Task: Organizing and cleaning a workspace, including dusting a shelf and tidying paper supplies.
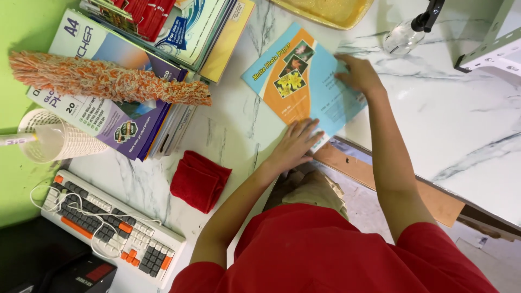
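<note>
**Photo paper pack flat on the marble counter, both hands pressed on it**

Photo paper pack, light blue with an orange panel and small flower pictures, lies flat and turned at an angle on the white marble counter, close to the counter's near edge. Its lower corner reaches that edge, just above a brown board that runs under the countertop.

Left hand lies palm down on the pack's lower corner, fingers spread open and flat, gripping nothing. Right hand rests on the pack's right side, fingers loosely bent and apart, pressing down on the sheet rather than closed around it. Both forearms come from a person in a red shirt.

Toward the counter's left side sits a stack of paper packs, with an orange and white fluffy duster lying across it. More packs and booklets are piled at the far edge. A folded red cloth lies near the left forearm, well apart from the pack. Beside it, at the near left corner, is a white, grey and orange keyboard with a white cable draped over it, and a white mesh cup stands nearby. A yellow tray and a clear spray bottle stand at the far edge.
</note>
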